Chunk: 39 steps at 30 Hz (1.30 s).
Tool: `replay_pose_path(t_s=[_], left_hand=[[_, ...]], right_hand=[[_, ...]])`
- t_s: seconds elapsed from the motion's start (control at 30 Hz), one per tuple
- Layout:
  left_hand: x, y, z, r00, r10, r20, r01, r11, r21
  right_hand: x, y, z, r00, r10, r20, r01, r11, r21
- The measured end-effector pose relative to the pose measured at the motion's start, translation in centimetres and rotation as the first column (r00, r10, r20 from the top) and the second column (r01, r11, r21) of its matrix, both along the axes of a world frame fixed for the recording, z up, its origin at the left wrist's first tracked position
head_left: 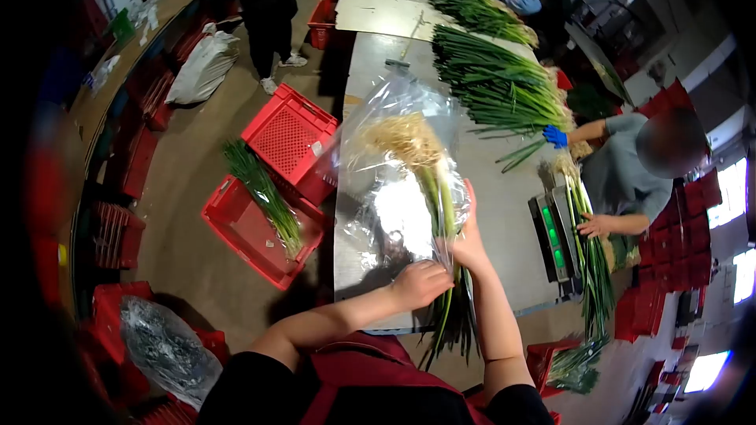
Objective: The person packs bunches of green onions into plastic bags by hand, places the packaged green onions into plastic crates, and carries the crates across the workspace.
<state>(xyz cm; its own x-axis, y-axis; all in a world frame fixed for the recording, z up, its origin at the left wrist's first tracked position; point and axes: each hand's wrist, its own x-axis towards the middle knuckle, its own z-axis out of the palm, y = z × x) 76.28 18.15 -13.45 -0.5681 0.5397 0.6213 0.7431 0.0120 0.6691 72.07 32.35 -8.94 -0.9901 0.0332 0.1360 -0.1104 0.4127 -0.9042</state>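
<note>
A bunch of green onions (429, 181) lies in a clear plastic bag (370, 212) on the metal table, roots toward the far side, green tops hanging past the near edge. My left hand (423, 283) is closed at the bag's open end, beside the stalks. Wrapped round the right side of the bagged bunch is my right hand (466, 240), its fingers partly hidden behind the stalks and film.
Piles of green onions (500, 83) lie along the table's right side (504, 220). A co-worker in grey handles onions at a green-lit scale (553, 236). Red crates (291, 134) stand on the floor at left, one holding onions. Other people stand at the far end.
</note>
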Motion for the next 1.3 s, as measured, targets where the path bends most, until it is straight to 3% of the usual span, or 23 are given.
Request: replay_pose_path(t_s=[0.03, 0.07, 0.1, 0.13, 0.2, 0.23, 0.33, 0.4, 0.5, 0.57, 0.67, 0.73, 0.77, 0.8, 0.9, 0.93, 1.0, 1.07, 1.13, 1.17, 1.23, 1.27, 1.3], left_hand=[[-0.6, -0.5, -1.2, 0.996, -0.001, 0.085, -0.006, 0.997, 0.075], [-1.2, -1.1, -2.4, 0.987, -0.01, 0.162, -0.014, 0.989, 0.148], [-0.6, -1.4, -3.5, 0.832, 0.099, 0.546, -0.233, 0.955, 0.182], [-1.3, -1.1, -4.4, 0.736, -0.121, 0.666, -0.21, 0.894, 0.395], [-0.2, 0.2, -2.9, 0.661, -0.259, 0.704, 0.023, 0.945, 0.326], [-0.7, -0.3, -0.7, 0.386, -0.236, 0.892, 0.062, 0.971, 0.23], [-1.9, -1.4, 0.3, 0.436, -0.329, 0.838, -0.264, 0.843, 0.469], [-4.1, -3.8, 0.4, 0.432, -0.221, 0.875, -0.399, 0.823, 0.405], [-6.1, -6.7, 0.7, 0.449, -0.36, 0.817, -0.614, 0.539, 0.576], [-6.5, -8.5, -0.3, 0.441, -0.416, 0.795, -0.662, 0.448, 0.601], [-6.6, -10.2, 0.3, 0.476, -0.45, 0.756, -0.644, 0.407, 0.648], [-8.0, -12.1, -0.9, 0.379, -0.494, 0.783, -0.759, 0.318, 0.568], [-9.2, -13.2, -2.4, 0.455, -0.418, 0.786, -0.757, 0.282, 0.589], [-10.5, -13.6, -2.4, 0.473, 0.067, 0.879, -0.876, 0.148, 0.46], [-10.9, -19.3, -5.0, 0.337, 0.552, 0.763, -0.907, 0.407, 0.107], [-9.0, -18.5, -5.2, 0.465, 0.729, 0.502, -0.83, 0.556, -0.039], [-4.4, -17.7, -2.4, 0.709, 0.705, -0.024, -0.689, 0.684, -0.24], [-4.4, -21.8, -6.1, 0.542, 0.643, 0.541, -0.687, 0.709, -0.156], [-5.5, -25.3, -9.3, 0.402, 0.602, 0.689, -0.729, 0.666, -0.156], [-4.0, -26.0, -8.4, 0.223, -0.037, 0.974, -0.777, 0.597, 0.2], [-3.0, -26.9, -12.2, 0.228, -0.577, 0.784, -0.813, 0.331, 0.48], [-2.9, -27.3, -16.9, 0.345, -0.446, 0.826, -0.754, 0.392, 0.527], [-1.4, -27.8, -15.7, 0.262, -0.181, 0.948, -0.738, 0.596, 0.317]], right_hand=[[0.1, -1.2, 2.5, 0.996, -0.041, 0.082, 0.049, 0.994, -0.093], [0.1, -1.3, 3.1, 0.991, -0.123, 0.043, 0.12, 0.991, 0.066], [-0.2, -1.6, 3.5, 0.995, -0.102, -0.013, 0.102, 0.995, 0.023], [-0.4, -2.2, 3.8, 0.995, -0.086, -0.06, 0.085, 0.996, -0.023], [-0.8, -5.0, 4.4, 0.999, -0.038, -0.017, 0.033, 0.968, -0.25], [-0.6, -5.7, 4.6, 0.994, 0.07, 0.08, -0.035, 0.925, -0.378], [-1.7, -5.9, 3.7, 0.983, 0.177, -0.058, -0.186, 0.954, -0.236], [-1.5, -3.7, 1.2, 0.941, 0.266, -0.209, -0.161, 0.895, 0.416], [0.8, -4.1, -1.8, 0.917, 0.374, 0.14, -0.39, 0.915, 0.107], [1.4, -5.2, -3.2, 0.789, 0.525, 0.32, -0.426, 0.842, -0.33], [0.2, -8.8, -2.8, 0.566, 0.763, 0.311, -0.594, 0.64, -0.488], [-0.7, -10.7, -3.0, 0.563, 0.7, 0.439, -0.461, 0.707, -0.537], [-1.4, -11.8, -3.2, 0.545, 0.702, 0.458, -0.385, 0.695, -0.608], [-2.0, -12.7, -3.7, 0.524, 0.704, 0.48, -0.299, 0.679, -0.67], [-5.6, -15.6, -6.3, 0.366, 0.673, 0.642, 0.072, 0.667, -0.741], [-6.7, -17.4, -6.4, 0.377, 0.654, 0.656, 0.202, 0.633, -0.748], [-9.0, -19.5, -8.6, 0.296, 0.632, 0.716, 0.132, 0.716, -0.686], [-8.4, -21.5, -10.5, 0.263, 0.611, 0.747, 0.164, 0.734, -0.659], [-8.9, -21.5, -13.7, 0.32, 0.409, 0.855, -0.42, 0.87, -0.259], [-8.6, -22.1, -15.9, 0.413, 0.356, 0.838, -0.516, 0.85, -0.107], [-6.8, -23.5, -19.9, 0.64, 0.479, 0.601, -0.664, 0.738, 0.12], [-5.4, -23.6, -21.1, 0.682, 0.584, 0.439, -0.711, 0.669, 0.215], [-4.7, -24.0, -20.1, 0.596, 0.573, 0.563, -0.795, 0.522, 0.31]])
